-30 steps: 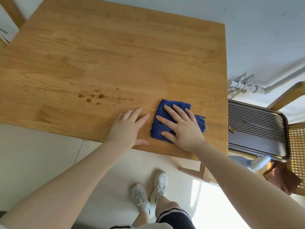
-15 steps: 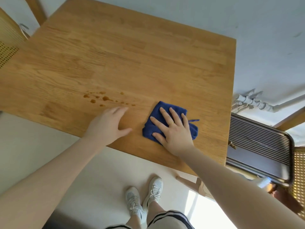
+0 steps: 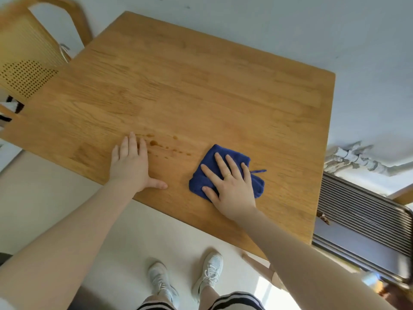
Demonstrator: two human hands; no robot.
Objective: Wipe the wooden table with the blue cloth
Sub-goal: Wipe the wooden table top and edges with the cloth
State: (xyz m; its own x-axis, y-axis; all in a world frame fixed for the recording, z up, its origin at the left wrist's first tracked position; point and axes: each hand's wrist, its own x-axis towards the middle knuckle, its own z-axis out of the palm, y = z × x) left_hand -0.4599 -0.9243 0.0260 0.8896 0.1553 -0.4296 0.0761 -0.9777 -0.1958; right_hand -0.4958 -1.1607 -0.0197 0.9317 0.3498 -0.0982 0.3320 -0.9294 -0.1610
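Blue cloth (image 3: 225, 173) under flat right hand (image 3: 230, 186), wooden table (image 3: 201, 97)

Both arms bare, entering from the bottom of the frame and reaching up toward its middle. Left hand (image 3: 131, 166): palm down, flat on the surface left of frame centre, fingers together and pointing up-frame, thumb stretched out to the right. Nothing under it or held. Right hand (image 3: 230, 182): palm down, right of centre, fingers spread and extended, pressed flat onto the blue cloth (image 3: 225, 153), not gripping it. Thin ring on one finger. Forearm runs off to the lower right corner. Hands well apart, roughly level.
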